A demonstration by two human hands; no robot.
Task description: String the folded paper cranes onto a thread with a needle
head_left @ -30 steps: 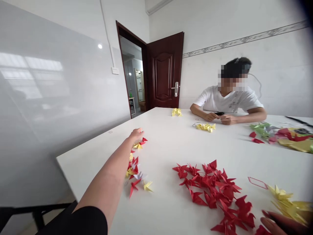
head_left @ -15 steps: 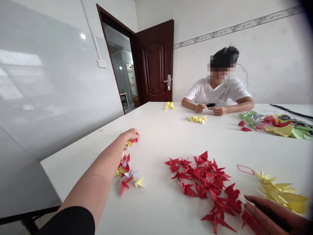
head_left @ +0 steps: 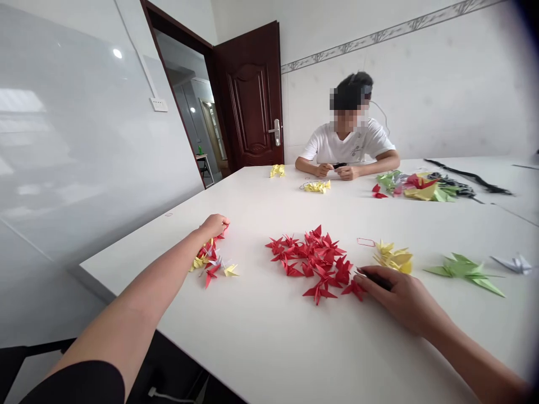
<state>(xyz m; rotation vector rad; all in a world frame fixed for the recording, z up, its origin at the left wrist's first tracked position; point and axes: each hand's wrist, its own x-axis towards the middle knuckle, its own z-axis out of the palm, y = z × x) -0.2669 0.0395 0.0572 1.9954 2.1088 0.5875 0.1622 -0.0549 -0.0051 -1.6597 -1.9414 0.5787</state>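
My left hand [head_left: 216, 225] reaches over the far end of a row of red, yellow and white folded paper cranes [head_left: 210, 259]. Its fingers are pinched together, with some red showing at the tips; what they grip is hidden. My right hand [head_left: 406, 297] is closed around a slim dark object [head_left: 378, 277] whose kind I cannot make out. Those fingertips are beside a red paper crane [head_left: 354, 289], at the right edge of a pile of red paper cranes [head_left: 314, 252]. Whether they touch that crane is unclear.
Yellow cranes [head_left: 393, 257], a green crane [head_left: 458, 269] and a whitish crane [head_left: 514, 264] lie to the right. Opposite sits a person [head_left: 347, 143] handling something dark. Mixed folded paper [head_left: 421, 185] and black cords [head_left: 467, 177] lie on the white table [head_left: 269, 320].
The view has turned right and pulled back, showing more of the right arm and the green and whitish cranes. My left hand stays at the row's far end; the right stays beside the red pile.
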